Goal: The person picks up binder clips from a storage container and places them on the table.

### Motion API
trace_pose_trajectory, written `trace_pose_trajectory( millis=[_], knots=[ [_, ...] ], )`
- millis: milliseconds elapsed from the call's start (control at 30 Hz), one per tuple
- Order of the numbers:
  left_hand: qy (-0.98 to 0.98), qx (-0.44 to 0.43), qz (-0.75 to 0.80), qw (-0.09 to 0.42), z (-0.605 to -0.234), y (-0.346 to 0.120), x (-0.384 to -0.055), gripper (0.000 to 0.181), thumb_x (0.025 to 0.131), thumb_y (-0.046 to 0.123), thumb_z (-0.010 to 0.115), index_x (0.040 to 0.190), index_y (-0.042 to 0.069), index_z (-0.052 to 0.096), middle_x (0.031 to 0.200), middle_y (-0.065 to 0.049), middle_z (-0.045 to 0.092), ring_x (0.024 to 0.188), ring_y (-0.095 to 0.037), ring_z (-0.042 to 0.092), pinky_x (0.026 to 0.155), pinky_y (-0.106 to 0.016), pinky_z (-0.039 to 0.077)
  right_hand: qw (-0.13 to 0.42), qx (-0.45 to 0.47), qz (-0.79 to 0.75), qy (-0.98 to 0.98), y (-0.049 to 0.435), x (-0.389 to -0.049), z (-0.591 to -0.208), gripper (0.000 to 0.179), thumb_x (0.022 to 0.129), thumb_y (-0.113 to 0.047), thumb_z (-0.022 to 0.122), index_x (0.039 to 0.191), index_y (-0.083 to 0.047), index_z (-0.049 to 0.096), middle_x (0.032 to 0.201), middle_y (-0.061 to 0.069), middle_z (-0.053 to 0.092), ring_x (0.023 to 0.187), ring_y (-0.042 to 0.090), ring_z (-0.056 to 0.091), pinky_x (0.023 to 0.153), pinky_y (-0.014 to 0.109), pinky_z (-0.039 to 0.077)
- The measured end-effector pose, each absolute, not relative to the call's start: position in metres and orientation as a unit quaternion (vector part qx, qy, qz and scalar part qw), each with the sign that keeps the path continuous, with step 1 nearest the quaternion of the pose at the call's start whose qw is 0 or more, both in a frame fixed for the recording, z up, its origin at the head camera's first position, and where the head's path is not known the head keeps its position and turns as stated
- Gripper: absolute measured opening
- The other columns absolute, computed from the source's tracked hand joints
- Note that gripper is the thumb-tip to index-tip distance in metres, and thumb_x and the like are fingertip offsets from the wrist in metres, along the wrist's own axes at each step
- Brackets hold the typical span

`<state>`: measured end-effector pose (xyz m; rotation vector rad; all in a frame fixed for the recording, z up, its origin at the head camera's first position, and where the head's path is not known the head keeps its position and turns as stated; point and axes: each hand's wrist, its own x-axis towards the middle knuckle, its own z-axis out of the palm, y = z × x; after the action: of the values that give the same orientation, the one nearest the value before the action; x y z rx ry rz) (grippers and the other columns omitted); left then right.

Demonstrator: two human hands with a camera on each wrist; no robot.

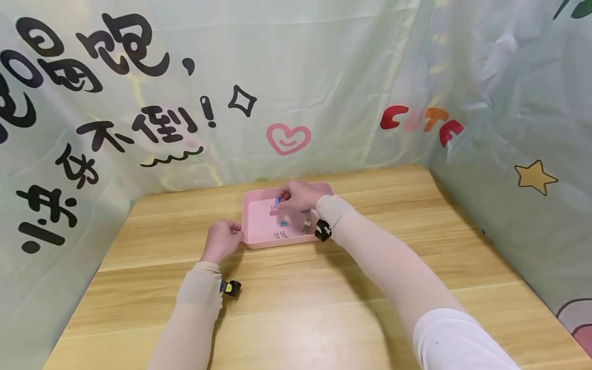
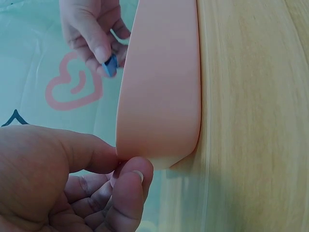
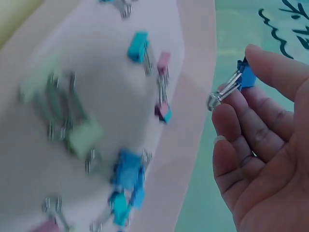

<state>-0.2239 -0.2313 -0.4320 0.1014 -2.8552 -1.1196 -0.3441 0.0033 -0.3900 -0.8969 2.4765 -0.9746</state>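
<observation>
A pink tray (image 1: 259, 238) lies on the wooden table, with several small binder clips in it. My left hand (image 1: 223, 240) pinches the tray's near left corner between thumb and forefinger, as the left wrist view shows close up. Over the tray is my right hand (image 1: 300, 196), holding a blue binder clip (image 3: 247, 75) between thumb and fingers, its silver wire handles pointing away from the palm. Inside the tray, the right wrist view shows a pale green clip (image 3: 84, 137), a teal clip (image 3: 138, 47), a pink clip (image 3: 164, 60) and a larger blue clip (image 3: 128, 169).
The wooden table (image 1: 277, 308) extends around the tray. Behind it hangs a pale printed curtain (image 1: 324, 77) with a pink heart, lettering and a star, which also runs along the right side. A small black camera (image 1: 322, 230) sits on the right wrist.
</observation>
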Motion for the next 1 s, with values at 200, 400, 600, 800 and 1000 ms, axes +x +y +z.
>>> trace_pose_trajectory(
  millis=[200, 400, 600, 800, 1000],
  knots=[
    [-0.929, 0.036, -0.366, 0.037, -0.43, -0.23, -0.223, 0.018, 0.086, 0.006, 0.062, 0.099, -0.003, 0.071, 0.08, -0.01, 0.07, 0.06, -0.014, 0.062, 0.055, -0.027, 0.05, 0.12, -0.3, -0.321, 0.89, 0.037, -0.355, -0.382, 0.024, 0.088, -0.028, 0.071, 0.104, -0.011, 0.07, 0.091, -0.002, 0.067, 0.084, 0.014, 0.061, 0.077, 0.029, 0.05],
    [-0.93, 0.039, -0.364, 0.032, -0.429, -0.23, -0.222, 0.018, 0.086, 0.006, 0.061, 0.098, -0.003, 0.071, 0.079, -0.009, 0.069, 0.061, -0.014, 0.062, 0.056, -0.027, 0.05, 0.102, -0.267, -0.338, 0.897, 0.084, -0.365, -0.379, 0.03, 0.088, -0.023, 0.071, 0.112, -0.005, 0.068, 0.098, 0.004, 0.068, 0.092, 0.019, 0.062, 0.085, 0.034, 0.05],
    [-0.928, 0.044, -0.369, 0.026, -0.429, -0.229, -0.222, 0.019, 0.087, 0.006, 0.061, 0.099, -0.003, 0.071, 0.08, -0.009, 0.069, 0.062, -0.015, 0.062, 0.056, -0.028, 0.05, 0.075, -0.219, -0.338, 0.912, 0.139, -0.371, -0.388, 0.029, 0.089, -0.024, 0.07, 0.112, -0.006, 0.067, 0.103, 0.008, 0.067, 0.095, 0.023, 0.06, 0.083, 0.039, 0.05],
    [-0.928, 0.046, -0.37, 0.024, -0.431, -0.229, -0.222, 0.018, 0.087, 0.006, 0.062, 0.099, -0.003, 0.071, 0.08, -0.009, 0.069, 0.062, -0.015, 0.062, 0.056, -0.028, 0.05, 0.057, -0.182, -0.312, 0.931, 0.193, -0.373, -0.408, 0.03, 0.089, -0.028, 0.069, 0.109, -0.006, 0.069, 0.104, 0.01, 0.068, 0.098, 0.026, 0.06, 0.086, 0.043, 0.048],
    [-0.929, 0.042, -0.367, 0.03, -0.431, -0.229, -0.222, 0.018, 0.086, 0.006, 0.062, 0.099, -0.003, 0.071, 0.081, -0.009, 0.069, 0.062, -0.014, 0.061, 0.056, -0.028, 0.05, 0.059, -0.15, -0.275, 0.948, 0.232, -0.369, -0.424, 0.029, 0.089, -0.026, 0.068, 0.111, -0.006, 0.069, 0.104, 0.01, 0.069, 0.092, 0.025, 0.061, 0.084, 0.043, 0.047]
  ],
)
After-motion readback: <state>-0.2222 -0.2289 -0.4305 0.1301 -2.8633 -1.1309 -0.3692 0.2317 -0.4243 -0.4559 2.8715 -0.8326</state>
